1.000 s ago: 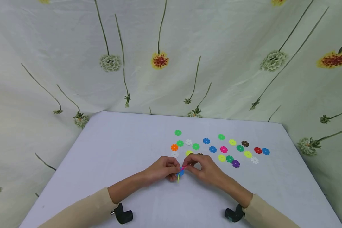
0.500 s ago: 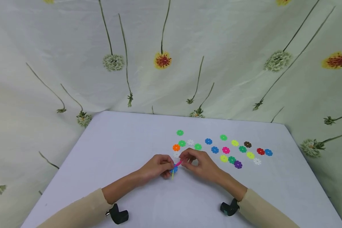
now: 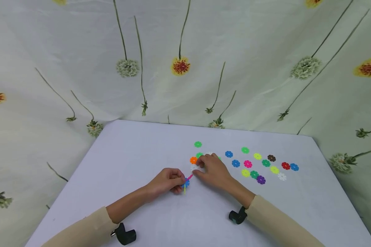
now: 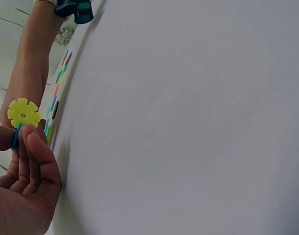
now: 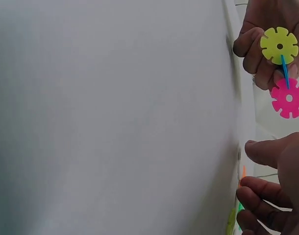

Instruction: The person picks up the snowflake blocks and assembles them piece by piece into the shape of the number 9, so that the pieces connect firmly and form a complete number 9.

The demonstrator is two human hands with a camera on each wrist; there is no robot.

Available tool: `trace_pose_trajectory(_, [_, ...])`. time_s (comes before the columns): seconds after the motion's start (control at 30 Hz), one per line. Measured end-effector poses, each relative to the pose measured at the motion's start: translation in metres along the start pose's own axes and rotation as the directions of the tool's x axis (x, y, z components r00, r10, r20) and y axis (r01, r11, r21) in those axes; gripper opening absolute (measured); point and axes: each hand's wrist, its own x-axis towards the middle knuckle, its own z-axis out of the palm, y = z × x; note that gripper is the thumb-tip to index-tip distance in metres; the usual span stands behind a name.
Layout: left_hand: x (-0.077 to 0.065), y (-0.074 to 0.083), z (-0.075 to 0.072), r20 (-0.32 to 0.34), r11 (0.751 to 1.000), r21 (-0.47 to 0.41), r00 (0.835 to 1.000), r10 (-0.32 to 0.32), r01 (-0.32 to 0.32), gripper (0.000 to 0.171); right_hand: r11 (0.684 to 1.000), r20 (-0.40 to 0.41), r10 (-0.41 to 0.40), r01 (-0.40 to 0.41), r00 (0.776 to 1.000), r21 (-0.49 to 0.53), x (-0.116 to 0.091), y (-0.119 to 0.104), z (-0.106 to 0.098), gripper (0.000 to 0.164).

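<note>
My left hand [image 3: 168, 180] pinches a blue notched disc [image 3: 187, 183] between thumb and fingers. A yellow notched disc [image 5: 271, 45] and a pink one [image 5: 281, 104] are slotted onto the blue disc's edge, so the three form one small joined piece. My right hand [image 3: 214, 169] is apart from this piece, up and to its right. Its thumb and fingers [image 5: 264, 192] are spread with nothing visible between them. In the head view its fingertips are over the loose discs, near an orange disc [image 3: 193, 160] and a white disc [image 3: 194, 167], partly covering some.
Several more loose discs lie flat on the white table [image 3: 126, 154], among them a purple disc [image 3: 261, 179], a red disc [image 3: 285, 166] and a brown disc [image 3: 271, 158]. A flower-patterned cloth [image 3: 160, 41] hangs behind the table.
The right hand has let go of the pink disc and moved away, up toward the loose discs. The left hand keeps the joined discs, and the view has shifted slightly.
</note>
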Motion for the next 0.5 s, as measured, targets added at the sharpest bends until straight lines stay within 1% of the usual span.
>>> trace_pose_trajectory(0.07, [-0.0001, -0.0008, -0.0003, -0.003, 1.0, 0.0, 1.0, -0.001, 0.001, 0.021, 0.999, -0.001, 0.017, -0.017, 1.0, -0.05, 0.0023, -0.0009, 0.0024, 0.033])
trace_pose_trajectory(0.13, [-0.0004, -0.0013, -0.0006, -0.009, 1.0, -0.001, 1.0, -0.002, 0.002, 0.021, 0.997, -0.007, 0.021, -0.022, 1.0, -0.077, 0.0037, -0.0026, 0.0032, 0.032])
trace_pose_trajectory(0.3, [-0.0013, -0.0014, -0.0013, -0.017, 1.0, -0.008, 1.0, -0.006, 0.006, 0.021, 0.996, -0.009, 0.01, -0.011, 1.0, -0.093, 0.0049, -0.0071, 0.0029, 0.026])
trace_pose_trajectory(0.4, [-0.002, -0.0008, -0.0014, -0.019, 1.0, -0.011, 1.0, -0.007, 0.007, 0.023, 0.998, -0.001, 0.011, -0.011, 1.0, -0.068, 0.0052, -0.0081, 0.0032, 0.026])
trace_pose_trajectory(0.5, [-0.003, -0.0003, -0.0014, -0.02, 1.0, -0.012, 1.0, -0.001, 0.001, 0.023, 1.0, -0.004, 0.012, -0.012, 1.0, 0.023, 0.0053, -0.0088, 0.0027, 0.021])
